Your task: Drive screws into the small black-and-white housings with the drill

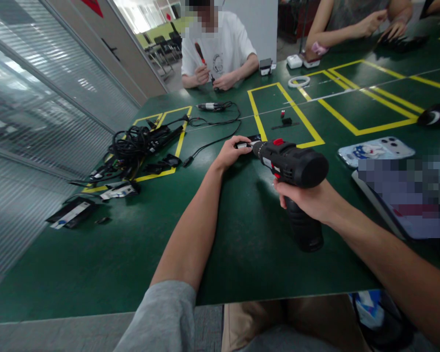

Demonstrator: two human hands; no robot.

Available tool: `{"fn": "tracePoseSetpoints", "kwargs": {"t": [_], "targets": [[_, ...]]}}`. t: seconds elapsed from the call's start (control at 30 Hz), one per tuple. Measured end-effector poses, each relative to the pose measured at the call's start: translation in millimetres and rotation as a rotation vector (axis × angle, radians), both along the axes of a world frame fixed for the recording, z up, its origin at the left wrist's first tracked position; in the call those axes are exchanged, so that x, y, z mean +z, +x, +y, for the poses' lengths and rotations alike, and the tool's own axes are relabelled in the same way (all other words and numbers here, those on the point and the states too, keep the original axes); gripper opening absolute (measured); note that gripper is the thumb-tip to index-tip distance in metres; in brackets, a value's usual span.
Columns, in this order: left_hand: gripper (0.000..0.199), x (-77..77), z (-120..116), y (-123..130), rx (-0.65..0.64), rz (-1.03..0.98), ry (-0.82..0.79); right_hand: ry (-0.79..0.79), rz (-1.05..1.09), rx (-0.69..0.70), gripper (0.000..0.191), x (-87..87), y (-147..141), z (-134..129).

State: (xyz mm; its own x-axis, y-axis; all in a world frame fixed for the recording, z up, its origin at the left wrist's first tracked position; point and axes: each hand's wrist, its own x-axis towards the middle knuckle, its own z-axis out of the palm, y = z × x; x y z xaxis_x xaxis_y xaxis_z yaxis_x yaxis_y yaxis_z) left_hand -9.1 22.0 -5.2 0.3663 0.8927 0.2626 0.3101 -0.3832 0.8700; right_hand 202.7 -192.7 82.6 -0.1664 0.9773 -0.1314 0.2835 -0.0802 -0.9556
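Note:
My right hand (pixel 310 198) is wrapped round the handle of a black cordless drill (pixel 291 161) with red details. The drill points left and away from me, its chuck up against a small black and silver part (pixel 243 144). With its fingers closed on that part, my left hand (pixel 229 154) holds it down on the green table (pixel 242 254). The drill's nose and my fingers partly hide the part, so its exact kind and the bit's contact cannot be made out.
Tangled black cables and devices (pixel 139 144) lie at the left, near a flat black piece (pixel 73 212). A corded pen-like tool (pixel 210 106) rests ahead. A phone (pixel 376 149) and white tape roll (pixel 298 81) are at right. Across the table, a person (pixel 220 46) holds a screwdriver (pixel 201 55).

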Motion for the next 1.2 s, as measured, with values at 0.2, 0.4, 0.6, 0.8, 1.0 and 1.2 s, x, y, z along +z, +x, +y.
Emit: {"fn": "tracePoseSetpoints", "kwargs": {"t": [0.2, 0.4, 0.6, 0.8, 1.0, 1.2], "targets": [[0.034, -0.4, 0.7, -1.0, -0.005, 0.005, 0.004, -0.028, 0.014, -0.010, 0.012, 1.7, -1.5, 0.0], [0.034, 0.8, -0.8, -0.8, -0.008, 0.001, 0.014, -0.033, 0.058, -0.015, 0.008, 0.4, -3.4, -1.0], [0.034, -0.7, 1.3, -1.5, -0.010, 0.002, 0.029, 0.001, 0.009, 0.006, 0.015, -0.7, -2.2, -0.4], [0.033, 0.9, 0.4, -1.5, 0.005, 0.035, 0.029, 0.022, -0.021, 0.018, 0.011, -4.6, 1.3, 0.8], [0.032, 1.7, 0.0, -1.8, -0.012, 0.019, 0.048, -0.007, -0.026, 0.003, 0.013, 3.0, -1.2, -0.4], [0.033, 3.5, -1.4, -1.5, -0.006, 0.024, 0.032, -0.014, -0.033, -0.010, 0.017, 6.8, -1.7, -1.6]]}}
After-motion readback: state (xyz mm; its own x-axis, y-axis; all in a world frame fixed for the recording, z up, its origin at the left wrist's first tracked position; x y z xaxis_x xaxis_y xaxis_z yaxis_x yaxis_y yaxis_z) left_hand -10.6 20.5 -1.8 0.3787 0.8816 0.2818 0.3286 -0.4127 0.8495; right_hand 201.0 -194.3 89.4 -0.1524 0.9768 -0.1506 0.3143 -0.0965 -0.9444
